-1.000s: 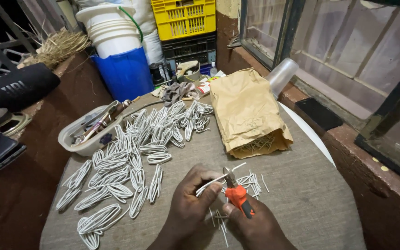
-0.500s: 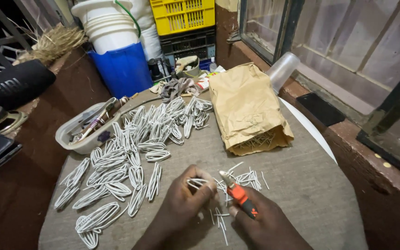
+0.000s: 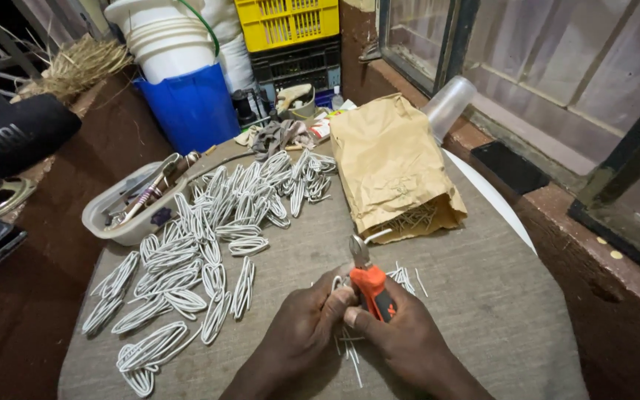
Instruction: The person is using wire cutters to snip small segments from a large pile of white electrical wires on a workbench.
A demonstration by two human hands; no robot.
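My right hand [image 3: 401, 333] grips orange-handled pliers [image 3: 368, 281], jaws pointing up and away from me. My left hand [image 3: 305, 326] pinches a small white wire loop [image 3: 337, 282] right beside the pliers' handles. A few short white wire offcuts [image 3: 351, 354] lie under and between my hands. Many folded white wire coils [image 3: 201, 252] are spread over the left and middle of the grey cloth-covered table [image 3: 483, 296]. A brown paper bag [image 3: 390, 167] lies beyond my hands, its open mouth toward me showing thin sticks inside.
A white plastic tub [image 3: 124, 211] with tools sits at the table's left edge. Behind stand a blue bucket [image 3: 187, 104] with white pails, a yellow crate [image 3: 290, 22] and a clear plastic cup [image 3: 450, 104]. A black speaker [image 3: 16, 133] rests on the left ledge.
My hands have drawn together near the table's front edge. The pliers turned from slanting across my hand to upright, and the wire piece is now tucked close against my left fingers.
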